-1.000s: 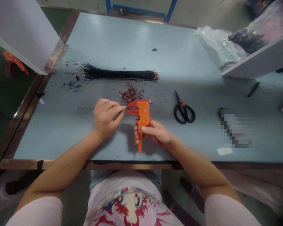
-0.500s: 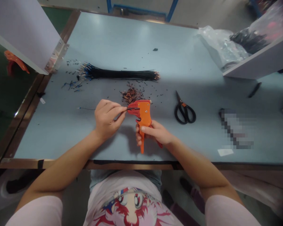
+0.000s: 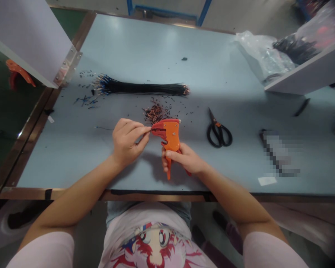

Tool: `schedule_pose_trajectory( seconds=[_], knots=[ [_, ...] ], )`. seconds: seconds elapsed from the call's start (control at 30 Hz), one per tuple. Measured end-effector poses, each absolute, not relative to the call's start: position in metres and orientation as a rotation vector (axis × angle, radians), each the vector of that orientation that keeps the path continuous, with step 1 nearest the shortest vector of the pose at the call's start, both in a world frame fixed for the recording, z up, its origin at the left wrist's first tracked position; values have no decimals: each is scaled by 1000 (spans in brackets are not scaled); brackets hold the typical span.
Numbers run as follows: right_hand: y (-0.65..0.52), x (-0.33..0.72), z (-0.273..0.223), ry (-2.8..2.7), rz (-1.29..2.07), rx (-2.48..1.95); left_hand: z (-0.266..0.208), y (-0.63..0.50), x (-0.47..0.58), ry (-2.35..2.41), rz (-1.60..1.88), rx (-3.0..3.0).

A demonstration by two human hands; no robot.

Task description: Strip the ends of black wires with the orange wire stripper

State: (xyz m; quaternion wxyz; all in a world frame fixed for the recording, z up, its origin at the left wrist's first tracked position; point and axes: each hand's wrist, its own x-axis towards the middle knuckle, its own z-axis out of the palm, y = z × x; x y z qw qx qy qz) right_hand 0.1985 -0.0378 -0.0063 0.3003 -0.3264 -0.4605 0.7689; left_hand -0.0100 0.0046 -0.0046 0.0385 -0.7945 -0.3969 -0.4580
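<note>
Near the middle of the table, my right hand is wrapped round the handles of an orange and red wire stripper, its jaws facing left. My left hand pinches a thin black wire. One end of that wire sits at the red jaws; its other end, with a small bluish tip, sticks out left of the hand. Just beyond the jaws lies a pile of short stripped scraps in black and copper. Farther back rests a bundle of black wires, blue terminals at its left end and bare copper at its right.
Black-handled scissors lie right of the stripper. A pixelated object and a white label are farther right. Plastic bags fill the back right beside a panel. Another panel stands at the left.
The stripper's handles appear squeezed slightly closer together. Less of the wire shows at the jaws, and its free left end has shifted a little to the right.
</note>
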Motion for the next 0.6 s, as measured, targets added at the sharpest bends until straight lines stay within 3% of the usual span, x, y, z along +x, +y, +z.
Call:
schedule_pose_trajectory(
  seconds=[0.6],
  knots=[
    [-39, 195, -7, -1185, 2066, -911, 3, 1, -7, -1279, -1280, -2470]
  ],
)
